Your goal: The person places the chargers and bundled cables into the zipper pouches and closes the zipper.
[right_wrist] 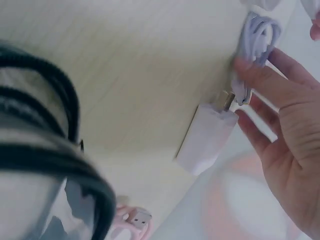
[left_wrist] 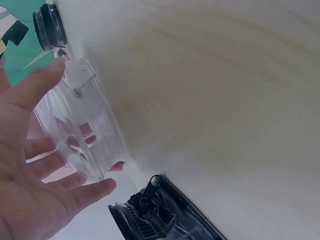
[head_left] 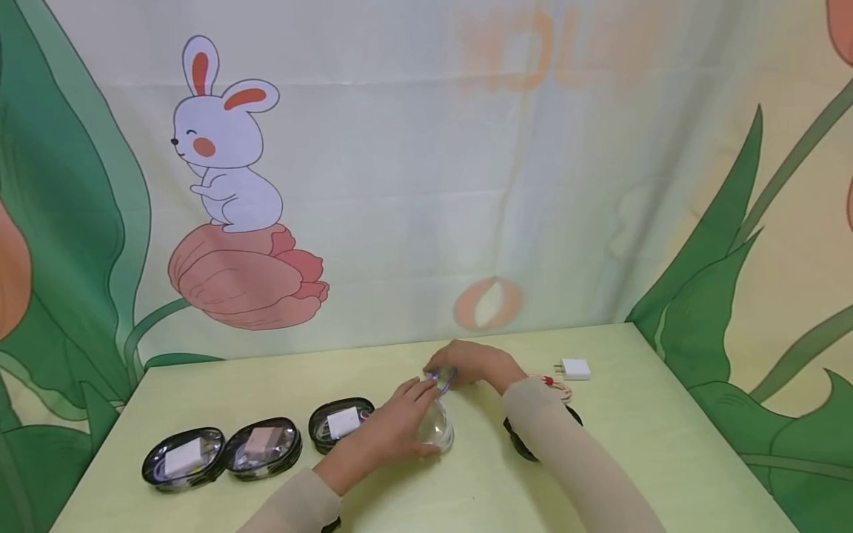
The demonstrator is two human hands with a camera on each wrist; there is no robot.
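Note:
My left hand [head_left: 400, 423] grips a clear oval zip pouch [left_wrist: 85, 125], its thumb on one end and its fingers round the other in the left wrist view. The pouch stands on edge on the table. Just beyond it, my right hand [head_left: 469, 363] pinches a coiled pale lilac cable [right_wrist: 259, 37] between thumb and fingers. A white charger plug [right_wrist: 207, 137] lies close beside those fingertips, its metal prongs toward the cable. In the head view the cable is partly covered by both hands.
Three black-rimmed clear pouches [head_left: 263, 448] with chargers inside sit to the left. Another black-rimmed pouch [head_left: 523, 442] is partly hidden under my right forearm. Behind it lie a pink cable [head_left: 560, 390] and a white plug [head_left: 576, 369]. A printed curtain [head_left: 400, 222] hangs along the table's back edge.

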